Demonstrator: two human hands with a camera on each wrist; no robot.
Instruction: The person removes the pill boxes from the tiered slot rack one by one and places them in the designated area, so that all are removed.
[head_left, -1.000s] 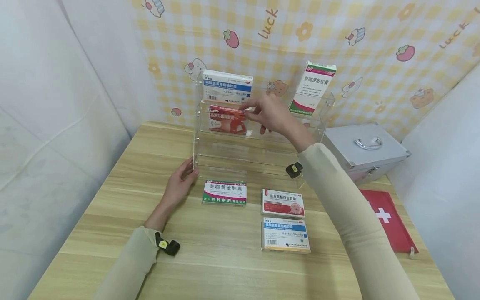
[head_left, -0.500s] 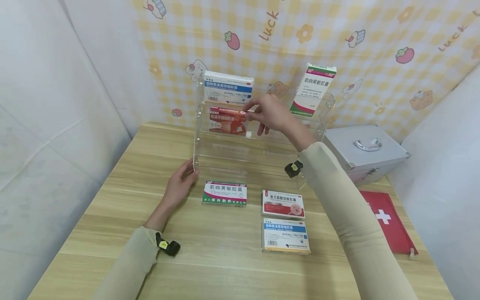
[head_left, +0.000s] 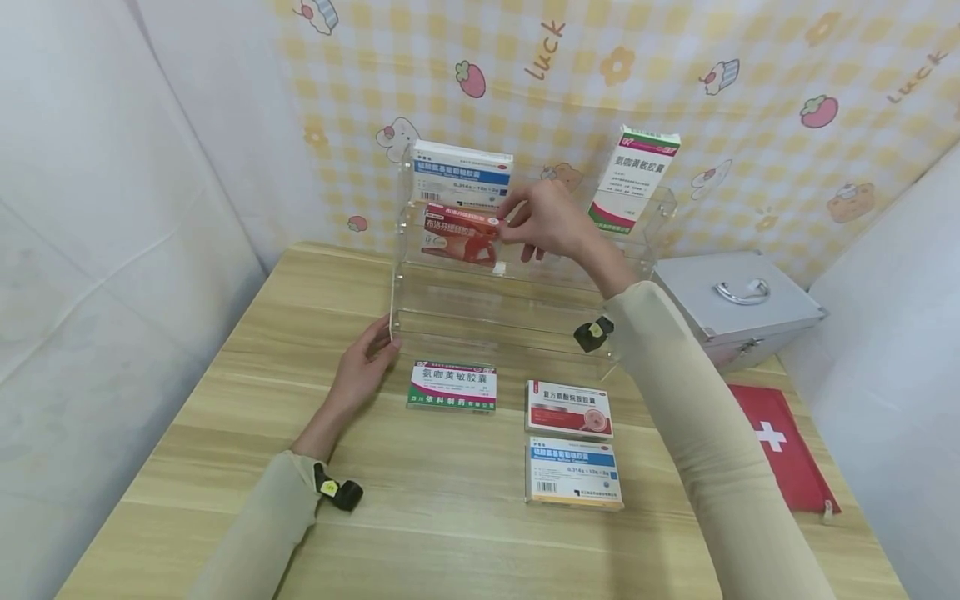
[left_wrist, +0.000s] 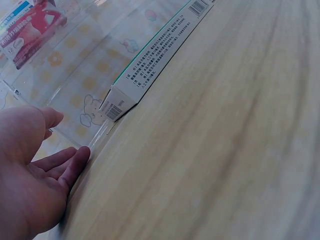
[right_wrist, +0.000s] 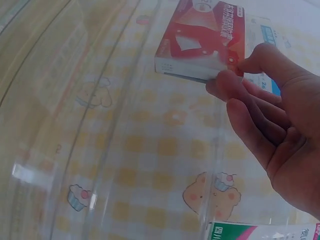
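Observation:
In the head view, my right hand (head_left: 547, 218) pinches the upper right corner of a red medicine box (head_left: 459, 236) on the second tier of a clear acrylic display rack (head_left: 480, 302). The right wrist view shows thumb and fingertips on the end of the red medicine box (right_wrist: 202, 37), its other fingers loosely bent. At the rack's lower left corner, my left hand (head_left: 360, 367) grips the side edge between thumb and fingers. A blue-and-white medicine box (head_left: 461, 173) stands on the tier above. At the top right leans a tall white-and-green medicine box (head_left: 633, 179).
On the table before the rack lie a green-and-white box (head_left: 452, 386), a red-and-white box (head_left: 568, 408) and a blue-and-white box (head_left: 573, 473). To the right stand a silver case (head_left: 738, 292) and a red pouch with a white cross (head_left: 787, 450). A checked curtain hangs behind.
The red medicine box has risen slightly and tilted, its left end higher, with my right hand still pinching its corner. My left hand has stayed at the rack's edge.

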